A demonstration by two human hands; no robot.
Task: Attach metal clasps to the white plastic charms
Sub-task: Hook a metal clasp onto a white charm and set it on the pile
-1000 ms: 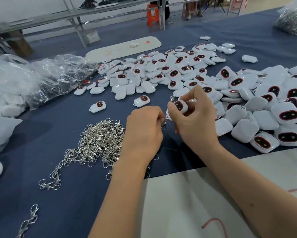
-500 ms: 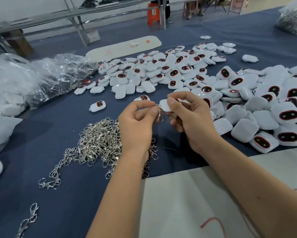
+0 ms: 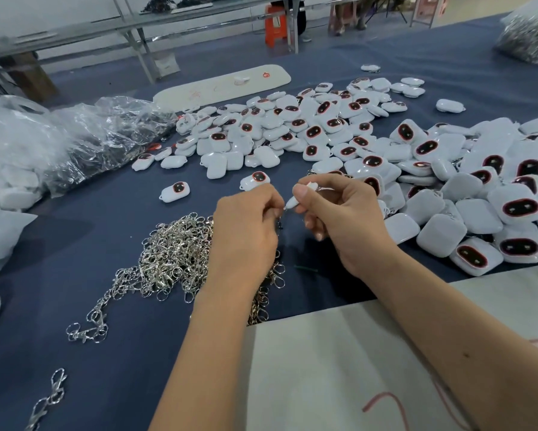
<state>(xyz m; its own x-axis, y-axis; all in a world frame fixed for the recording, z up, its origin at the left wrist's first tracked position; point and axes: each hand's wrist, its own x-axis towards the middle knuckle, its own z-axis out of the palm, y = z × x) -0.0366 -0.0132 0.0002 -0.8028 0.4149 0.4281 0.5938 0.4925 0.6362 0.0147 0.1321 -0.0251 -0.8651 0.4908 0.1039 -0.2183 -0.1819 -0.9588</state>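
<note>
- Left hand (image 3: 246, 231), just left of frame centre, fingers curled in, pinching a small metal clasp (image 3: 280, 223) at the fingertips; clasp mostly hidden behind the fingers.
- Right hand (image 3: 342, 219), just right of centre, fingers curled around a white plastic charm (image 3: 294, 201), thumb pressed on top; only the charm's narrow end showing, pointing at 9 o'clock toward the left fingertips.
- Both hands close together, fingertips nearly meeting at the charm's end; whether clasp and charm touch cannot be told.
- Heap of loose silver clasps (image 3: 174, 259) at 8 o'clock from the hands, partly under the left wrist, lying on the blue bench (image 3: 74, 237).
- Short chain of linked clasps (image 3: 88, 328) trailing off the heap toward 8 o'clock; another small string of clasps (image 3: 48, 396) near the lower left edge.
- Pale sheet with red marks (image 3: 339, 368) at 6 o'clock, under both forearms.
- Two single charms apart from the rest: one (image 3: 175, 191) at 10 o'clock, one (image 3: 255, 180) at 12 o'clock just beyond the left hand, both with the dark red-rimmed oval facing up.
- Large spread of white charms (image 3: 292, 129) from 12 to 1 o'clock; thicker pile (image 3: 485, 197) at 3 o'clock, some face up, some face down.
- Crumpled clear plastic bags (image 3: 74, 141) at 10 o'clock; long pale board (image 3: 224, 85) at 12 o'clock, beyond the charms.
- Clear bag of silvery parts (image 3: 529, 38) at the far 2 o'clock corner.
</note>
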